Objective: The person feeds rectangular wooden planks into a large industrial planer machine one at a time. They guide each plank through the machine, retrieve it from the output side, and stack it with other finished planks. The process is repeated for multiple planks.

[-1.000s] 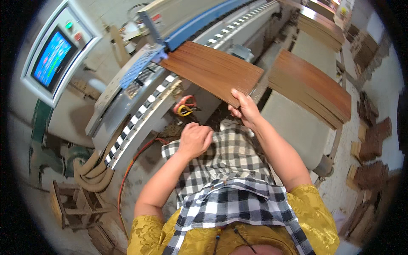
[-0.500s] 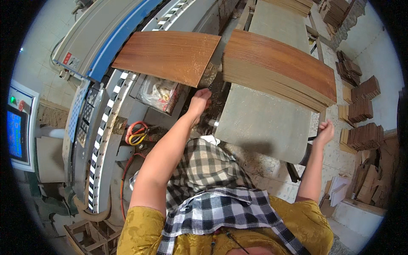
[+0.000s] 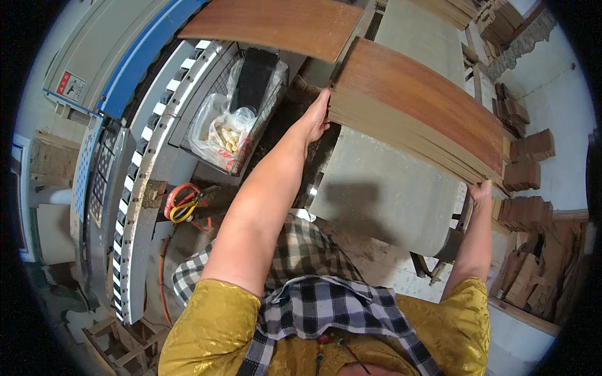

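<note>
Steadying seemed the step in hand: left grip (image 3: 318, 116) touched the left end, right grip (image 3: 481, 190) the near right corner, of a rectangular brown wood-grain board stack (image 3: 414, 103) on the grey flat conveyor (image 3: 401, 182). Finger closure: could not tell. Next move likely called for even pressure.

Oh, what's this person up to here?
Someone in a checked apron has both hands at a stack of brown boards on a grey belt: the left hand at its left end, the right hand at its near right corner. Another board juts from the blue-edged machine, apart from the stack.
</note>
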Available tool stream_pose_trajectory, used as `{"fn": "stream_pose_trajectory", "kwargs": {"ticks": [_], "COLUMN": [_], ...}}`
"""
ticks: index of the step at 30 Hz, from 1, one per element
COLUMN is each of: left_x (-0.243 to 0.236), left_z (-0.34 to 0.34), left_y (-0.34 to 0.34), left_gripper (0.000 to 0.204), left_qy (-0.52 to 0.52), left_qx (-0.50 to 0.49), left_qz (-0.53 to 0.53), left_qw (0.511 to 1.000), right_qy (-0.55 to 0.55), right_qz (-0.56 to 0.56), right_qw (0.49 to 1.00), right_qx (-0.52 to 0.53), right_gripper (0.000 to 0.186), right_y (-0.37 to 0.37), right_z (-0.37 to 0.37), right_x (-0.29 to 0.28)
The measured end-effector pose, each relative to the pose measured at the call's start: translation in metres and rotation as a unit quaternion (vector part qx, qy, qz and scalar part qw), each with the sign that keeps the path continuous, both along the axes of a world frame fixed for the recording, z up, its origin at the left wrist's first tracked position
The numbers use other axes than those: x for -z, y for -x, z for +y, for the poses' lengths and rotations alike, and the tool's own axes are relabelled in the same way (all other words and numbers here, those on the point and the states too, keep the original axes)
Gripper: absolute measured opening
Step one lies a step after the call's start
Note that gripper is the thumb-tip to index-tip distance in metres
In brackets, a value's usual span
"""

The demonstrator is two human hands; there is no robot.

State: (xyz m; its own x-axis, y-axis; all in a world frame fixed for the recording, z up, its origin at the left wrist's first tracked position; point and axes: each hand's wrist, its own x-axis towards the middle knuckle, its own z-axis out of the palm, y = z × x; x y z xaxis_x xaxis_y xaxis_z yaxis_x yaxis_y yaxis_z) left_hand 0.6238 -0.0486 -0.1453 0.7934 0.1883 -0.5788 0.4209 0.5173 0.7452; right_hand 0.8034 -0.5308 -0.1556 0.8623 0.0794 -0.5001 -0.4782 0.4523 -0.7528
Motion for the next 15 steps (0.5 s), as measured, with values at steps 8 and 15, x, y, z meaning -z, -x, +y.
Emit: {"fn": "stream_pose_trajectory", "kwargs": {"ticks": [8, 15], "left_x": [0.018, 0.011], "left_z": [-0.003, -0.013], "left_y": [0.010, 0.072], "left_gripper": [0.040, 0.042], "left_qy": [-0.039, -0.013], "left_qx": [-0.042, -0.034], "left_qz": [0.009, 0.002], "left_qw": [0.998, 0.999], "right_qy": [0.083, 0.200], "right_qz": [-0.029, -0.019], "right_qw": [0.996, 0.979], "right_qx": [-0.006, -0.011], "right_gripper": [0.041, 0.044], "right_y": [-0.004, 0.065], "right_z": [-0.046, -0.037], "right_x": [0.028, -0.001]}}
